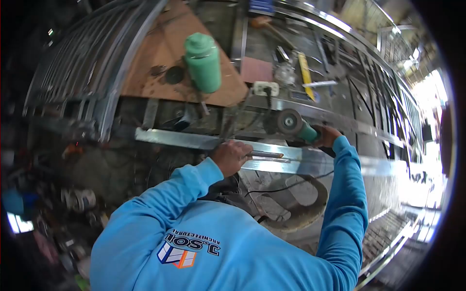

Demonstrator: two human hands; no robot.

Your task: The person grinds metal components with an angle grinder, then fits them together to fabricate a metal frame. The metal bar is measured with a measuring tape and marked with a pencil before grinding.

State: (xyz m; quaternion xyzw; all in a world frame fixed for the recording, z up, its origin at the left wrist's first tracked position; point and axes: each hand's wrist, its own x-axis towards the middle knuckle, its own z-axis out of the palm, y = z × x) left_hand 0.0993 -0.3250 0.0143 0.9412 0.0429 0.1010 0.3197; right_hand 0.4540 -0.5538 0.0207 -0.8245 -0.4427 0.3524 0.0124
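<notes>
My left hand [232, 156] is at the middle of the view, its fingers closed round a thin dark rod [264, 154] that lies over the silvery metal bar [182, 139]. To the right, my right hand [327, 137] grips a green angle grinder [306, 132], whose round disc [290, 121] faces up, just beyond the bar. A white power socket [266, 88] with a dark plug sits past the grinder. Both hands wear light blue sleeves.
A green bottle [204, 68] stands on a brown board [160, 43] at the upper left. Metal grilles [63, 63] lie at the left. A yellow tool [305, 72] and a hammer [274, 30] lie beyond. A dark cable [289, 186] runs below the bar.
</notes>
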